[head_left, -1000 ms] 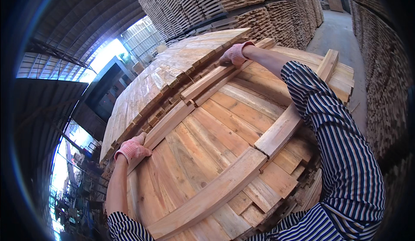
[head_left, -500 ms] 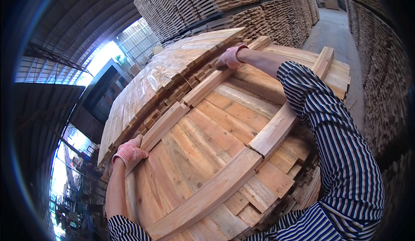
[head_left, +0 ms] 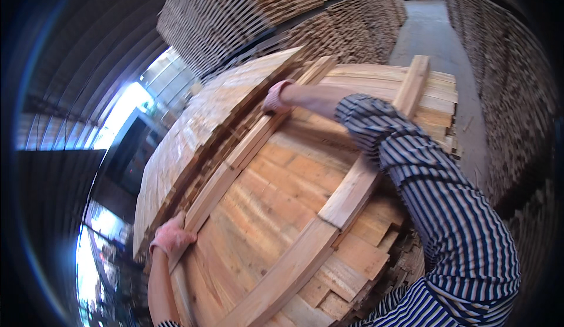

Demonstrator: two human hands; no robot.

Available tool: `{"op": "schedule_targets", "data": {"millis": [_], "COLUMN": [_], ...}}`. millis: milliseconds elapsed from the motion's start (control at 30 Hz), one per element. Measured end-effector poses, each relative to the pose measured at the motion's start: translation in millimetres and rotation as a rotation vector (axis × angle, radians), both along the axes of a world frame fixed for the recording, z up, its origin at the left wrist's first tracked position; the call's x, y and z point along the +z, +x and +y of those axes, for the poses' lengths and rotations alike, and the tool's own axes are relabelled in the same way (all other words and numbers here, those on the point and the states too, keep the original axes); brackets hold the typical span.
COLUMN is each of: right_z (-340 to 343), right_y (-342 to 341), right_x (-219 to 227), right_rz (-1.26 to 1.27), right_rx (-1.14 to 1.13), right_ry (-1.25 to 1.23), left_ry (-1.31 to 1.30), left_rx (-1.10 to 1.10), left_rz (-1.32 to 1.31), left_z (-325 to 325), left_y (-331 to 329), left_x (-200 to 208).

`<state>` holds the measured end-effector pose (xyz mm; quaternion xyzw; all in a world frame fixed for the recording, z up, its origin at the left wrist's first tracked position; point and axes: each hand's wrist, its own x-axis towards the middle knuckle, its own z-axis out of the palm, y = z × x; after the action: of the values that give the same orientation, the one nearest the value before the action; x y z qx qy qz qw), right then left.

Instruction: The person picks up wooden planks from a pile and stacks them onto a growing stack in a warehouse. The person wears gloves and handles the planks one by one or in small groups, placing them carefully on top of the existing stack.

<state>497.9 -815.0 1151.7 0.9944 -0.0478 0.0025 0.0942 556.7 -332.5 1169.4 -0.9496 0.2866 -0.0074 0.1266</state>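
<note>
Both my hands wear pink knitted gloves. My left hand is closed round the lower left end of a long wooden batten lying across a stack of planks. Farther up the same line, my right hand grips another batten, its fingers over the far side and mostly hidden. The two battens meet end to end between my hands. Nearer to me, a second row of battens crosses the planks, under my right arm.
Behind the battens stands a neighbouring plank stack, with a narrow gap between. Tall timber piles rise at the back, and another pile lines the right. A concrete aisle runs between them.
The view has shifted, and the stack sits lower and farther left. Both hands stay on the far battens, whose ends now look more closely in line.
</note>
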Motion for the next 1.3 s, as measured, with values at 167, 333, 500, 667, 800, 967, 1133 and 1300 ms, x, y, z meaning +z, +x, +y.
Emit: {"op": "schedule_targets", "data": {"millis": [167,333,500,667,800,967,1133,1300], "right_z": [76.6,-26.3,39.3,55.1,52.1,30.7,50.4,140.6], "right_y": [17.9,-5.7,-72.9,-292.7,-443.2,-551.4,-662.9,-706.5], "right_x": [0.6,-6.1,-18.8,-32.6,-94.4,-267.1,-551.5,-739.2], "right_rz": [-0.076,-0.134,-0.452,-0.861,-1.08,-1.118,-0.654,-0.472], "right_rx": [-0.156,0.113,0.43,0.699,0.601,-0.12,-1.25,-1.563], "right_ry": [0.302,-0.261,-0.021,0.15,0.232,0.426,0.776,0.877], "left_ry": [0.067,-0.148,-0.196,-0.648,-0.863,-1.099,-0.853,-0.47], "left_rx": [0.205,-0.078,0.004,-0.295,-0.319,-0.062,0.828,0.154], "left_rz": [-0.007,0.136,0.131,0.159,0.24,0.617,1.197,1.567], "left_z": [60.3,-12.4,27.6,30.5,-2.0,-33.6,-70.2,-119.7], "left_y": [10.4,10.0,12.6,-25.5,-173.5,-369.0,-474.4,-497.6], "left_x": [5.2,2.7,-10.1,-9.1,16.8,-45.7,-175.3,-423.7]}}
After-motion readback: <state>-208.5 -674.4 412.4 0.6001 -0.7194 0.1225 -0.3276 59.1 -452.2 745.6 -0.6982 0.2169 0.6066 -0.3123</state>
